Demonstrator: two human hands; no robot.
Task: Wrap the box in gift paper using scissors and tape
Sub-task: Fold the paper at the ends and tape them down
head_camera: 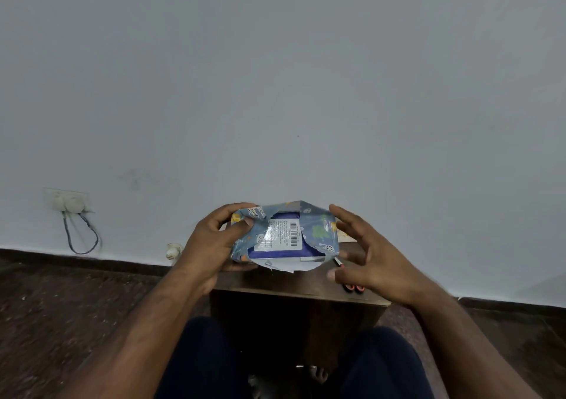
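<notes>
A dark blue box (284,253) with a white barcode label is partly covered in blue patterned gift paper (318,230); the paper's edges are torn and leave the middle of the box bare. My left hand (214,245) grips the left end of the wrapped box, thumb on top, and holds it above a small wooden table (275,282). My right hand (364,260) hovers just right of the box with its fingers spread, holding nothing. Scissors (352,286) with red handles lie on the table, mostly hidden under my right hand. No tape is in view.
A pale wall fills the upper view. On it at the left are a wall socket (72,204) with a hanging cable and a second plug (173,251) near the floor. Dark floor surrounds the table, and my knees are below it.
</notes>
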